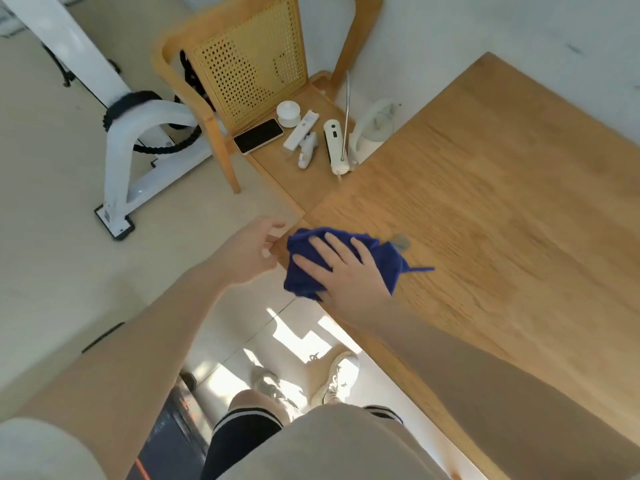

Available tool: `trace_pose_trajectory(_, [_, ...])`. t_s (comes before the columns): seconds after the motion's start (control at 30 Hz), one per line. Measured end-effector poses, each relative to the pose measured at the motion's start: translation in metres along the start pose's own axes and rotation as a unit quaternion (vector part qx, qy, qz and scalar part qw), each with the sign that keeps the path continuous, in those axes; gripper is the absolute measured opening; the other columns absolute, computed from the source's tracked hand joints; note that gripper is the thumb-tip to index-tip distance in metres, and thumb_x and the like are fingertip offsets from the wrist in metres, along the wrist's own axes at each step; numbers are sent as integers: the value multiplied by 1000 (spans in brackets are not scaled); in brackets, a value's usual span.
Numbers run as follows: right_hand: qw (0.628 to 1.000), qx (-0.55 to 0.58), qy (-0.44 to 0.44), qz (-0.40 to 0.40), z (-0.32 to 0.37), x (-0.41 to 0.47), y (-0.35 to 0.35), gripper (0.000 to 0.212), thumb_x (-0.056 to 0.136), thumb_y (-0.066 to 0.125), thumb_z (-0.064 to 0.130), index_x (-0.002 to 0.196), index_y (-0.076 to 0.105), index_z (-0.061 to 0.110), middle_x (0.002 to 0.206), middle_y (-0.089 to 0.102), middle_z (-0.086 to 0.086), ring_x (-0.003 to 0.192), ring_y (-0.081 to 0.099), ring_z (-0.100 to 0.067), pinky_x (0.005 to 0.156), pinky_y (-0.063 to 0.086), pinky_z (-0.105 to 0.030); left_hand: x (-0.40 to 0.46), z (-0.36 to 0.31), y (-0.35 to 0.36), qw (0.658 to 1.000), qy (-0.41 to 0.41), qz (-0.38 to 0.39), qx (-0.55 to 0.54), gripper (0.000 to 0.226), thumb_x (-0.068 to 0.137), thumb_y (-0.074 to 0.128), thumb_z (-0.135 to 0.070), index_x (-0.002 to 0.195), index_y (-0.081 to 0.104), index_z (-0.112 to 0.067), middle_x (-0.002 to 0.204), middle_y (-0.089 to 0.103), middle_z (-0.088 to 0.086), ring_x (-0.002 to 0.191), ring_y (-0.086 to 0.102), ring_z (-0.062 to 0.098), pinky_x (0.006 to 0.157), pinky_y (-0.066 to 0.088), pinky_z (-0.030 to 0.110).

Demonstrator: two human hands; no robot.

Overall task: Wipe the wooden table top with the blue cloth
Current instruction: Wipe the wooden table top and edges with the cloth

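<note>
Cloth (346,261): blue, bunched, on the near-left corner of the wooden tabletop (502,220), overhanging the edge slightly. Right hand (346,271): flat on the cloth, fingers spread and straight, pressing it down. Left hand (252,251): at the tabletop corner beside the cloth, fingers curled at the edge; whether it grips cannot be told. Chair (249,64): beyond the corner, its seat carrying a phone (258,136) and small white devices.

Rattan-backed chair (249,60) — phone (258,136), white remotes (300,130), kettle (372,128)
</note>
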State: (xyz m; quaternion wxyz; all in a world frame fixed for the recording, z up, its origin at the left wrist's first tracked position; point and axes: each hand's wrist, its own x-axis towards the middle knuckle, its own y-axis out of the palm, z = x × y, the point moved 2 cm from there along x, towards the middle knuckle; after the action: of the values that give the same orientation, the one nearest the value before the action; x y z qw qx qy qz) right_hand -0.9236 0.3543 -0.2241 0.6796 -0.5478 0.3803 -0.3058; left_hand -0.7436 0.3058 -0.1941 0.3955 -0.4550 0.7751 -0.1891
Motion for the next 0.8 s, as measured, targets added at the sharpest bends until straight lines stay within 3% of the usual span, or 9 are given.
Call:
trace_pose_trajectory(0.07, [999,-3,-32,11,2,-5,5,54,83,51,49,135,41,36,142,46,-2,131,42,-26,103,34,-51,8,-2,-9,998,-19,30,-46,58,87,60,-7,138,35,-15,140,42,-2,114,53,14,86,42,22])
trace_pose_trajectory(0.17, [999,9,-18,34,-12,21,-4,56,87,20,51,141,28,38,151,31,0,140,26,-25,110,20,-50,23,-2,-16,997,2,72,-36,56,89,54,-4,139,35,-21,141,42,-7,106,52,6,88,40,21])
trace_pose_trajectory(0.27, [992,40,115,5,-18,54,-13,51,95,27,48,144,16,40,157,12,2,144,7,-22,114,4,-46,40,2,-27,990,9,128,-50,61,88,55,-1,139,34,-27,140,41,-10,114,47,3,95,42,23])
trace_pose_trajectory(0.37, [966,69,247,-23,-2,68,-14,50,96,32,44,144,19,36,157,9,1,144,4,-23,113,3,-49,53,4,-42,980,10,193,-52,69,89,54,2,145,24,-26,142,37,-10,106,53,0,90,47,20])
trace_pose_trajectory(0.47, [961,50,268,-43,41,59,-3,53,89,47,48,139,33,36,154,24,0,142,20,-25,111,15,-53,68,2,-55,982,90,155,57,67,91,51,-1,147,21,-21,145,39,-1,130,39,14,101,32,24])
trace_pose_trajectory(0.53, [959,38,274,-66,69,56,5,48,77,66,45,123,53,37,141,48,0,130,43,-27,103,32,-55,77,-2,-59,979,138,126,77,60,92,45,1,146,25,-17,142,42,3,130,41,18,105,32,28])
trace_pose_trajectory(0.6, [953,30,291,-75,77,62,11,41,71,71,43,110,60,37,132,56,0,124,50,-27,99,36,-56,78,-7,-60,978,151,130,67,56,93,41,3,144,28,-15,141,43,3,122,48,19,105,38,34])
trace_pose_trajectory(0.7, [953,25,289,-92,69,68,8,38,76,64,45,113,59,36,133,54,0,127,46,-28,102,32,-56,76,-11,-56,966,196,137,95,53,94,40,1,143,30,-14,141,43,3,113,54,18,98,41,28])
trace_pose_trajectory(0.8, [932,30,349,-87,63,58,9,44,85,38,48,126,48,35,141,47,-2,132,38,-31,106,23,-58,75,-9,-53,956,240,121,122,51,95,40,-5,144,28,-13,143,41,5,120,50,20,100,38,29])
